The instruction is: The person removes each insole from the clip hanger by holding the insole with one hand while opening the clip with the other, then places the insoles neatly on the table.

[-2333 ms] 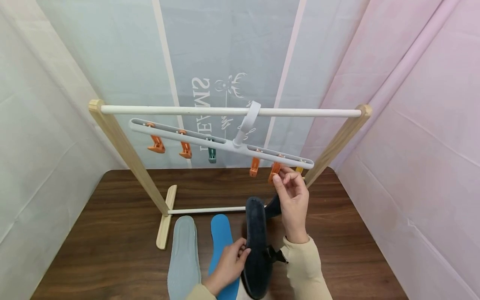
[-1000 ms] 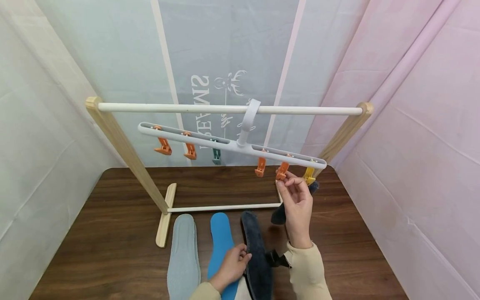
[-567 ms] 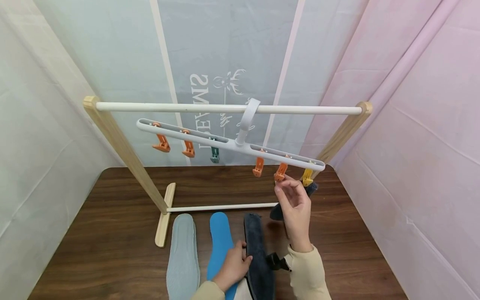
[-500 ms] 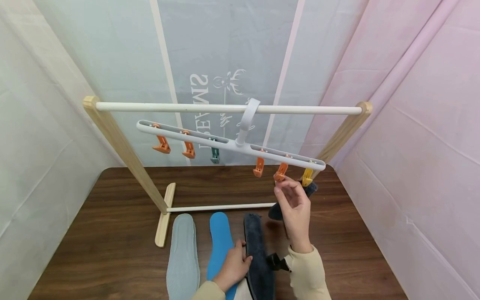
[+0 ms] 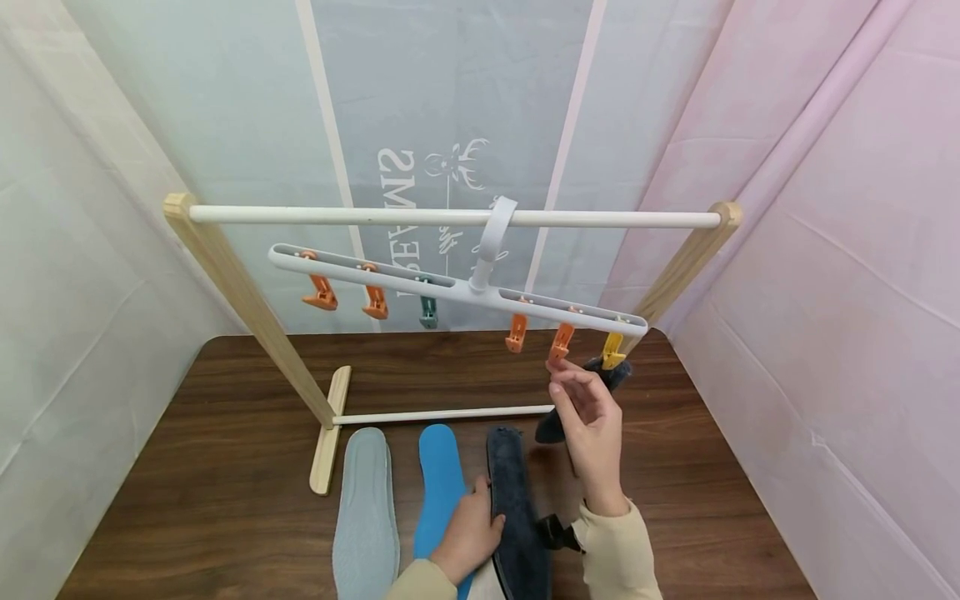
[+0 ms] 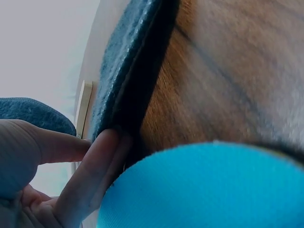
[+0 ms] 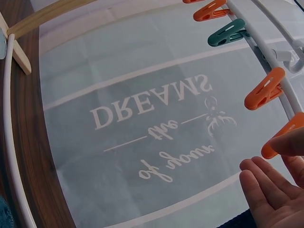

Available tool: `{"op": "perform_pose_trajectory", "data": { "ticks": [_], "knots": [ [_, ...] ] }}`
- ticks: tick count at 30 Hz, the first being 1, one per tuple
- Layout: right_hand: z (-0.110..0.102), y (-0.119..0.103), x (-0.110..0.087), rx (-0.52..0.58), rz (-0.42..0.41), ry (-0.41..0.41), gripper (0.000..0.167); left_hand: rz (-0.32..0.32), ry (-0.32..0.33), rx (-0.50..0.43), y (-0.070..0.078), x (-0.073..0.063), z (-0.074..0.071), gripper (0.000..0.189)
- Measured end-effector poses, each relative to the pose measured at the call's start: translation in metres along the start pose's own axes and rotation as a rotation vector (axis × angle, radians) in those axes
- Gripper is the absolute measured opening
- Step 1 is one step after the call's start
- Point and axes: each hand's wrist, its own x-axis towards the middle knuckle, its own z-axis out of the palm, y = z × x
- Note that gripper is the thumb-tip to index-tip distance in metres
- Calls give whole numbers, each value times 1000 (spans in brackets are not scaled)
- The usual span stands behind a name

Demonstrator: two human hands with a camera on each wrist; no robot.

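Observation:
In the head view my left hand [image 5: 471, 533] pinches the edge of a dark fuzzy insole [image 5: 513, 517], tilted on its side. The left wrist view shows thumb and fingers on that insole [image 6: 128, 61], over a blue insole [image 6: 204, 185]. My right hand [image 5: 594, 417] is just under an orange clip [image 5: 561, 340] on a grey clip hanger [image 5: 442, 287]. A fingertip is at the clip's lower end; thumb and index are apart, with nothing held between them. Behind the hand, another dark insole [image 5: 551, 427] hangs by the yellow clip [image 5: 613, 352].
The hanger hooks over the white top bar [image 5: 337, 216] of a wooden rack [image 5: 255, 308]. More orange clips [image 5: 375, 302] and a green clip [image 5: 428, 312] hang from it. A grey insole [image 5: 367, 517] lies left of the blue insole [image 5: 441, 467] on the brown table [image 5: 225, 500].
My right hand has dropped slightly from the orange clip, which it pinched earlier. The hanger has swung a little. The dark insole in my left hand has been lowered and turned fuzzy side up.

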Motion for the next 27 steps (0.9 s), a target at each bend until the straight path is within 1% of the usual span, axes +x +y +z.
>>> {"op": "perform_pose_trajectory", "data": {
  "ticks": [7, 11, 16, 20, 24, 27],
  "knots": [
    [-4, -2, -3, 3, -49, 3, 13, -11, -15, 71, 5, 0, 2, 60],
    [-6, -4, -4, -10, -86, 28, 12, 21, -19, 147, 8, 0, 2, 61],
    [-9, -7, -4, 4, -128, 67, 12, 54, -25, 260, 12, 3, 2, 58],
    [-12, -9, -4, 14, -168, 126, 11, 81, -25, 320, 17, 5, 2, 55],
    [-13, -9, -3, 70, -239, 203, 10, 98, -1, 388, 21, 10, 0, 55],
    [-14, -9, -2, 86, -294, 265, 9, 125, 63, 458, 25, 15, -3, 55]
  ]
}}
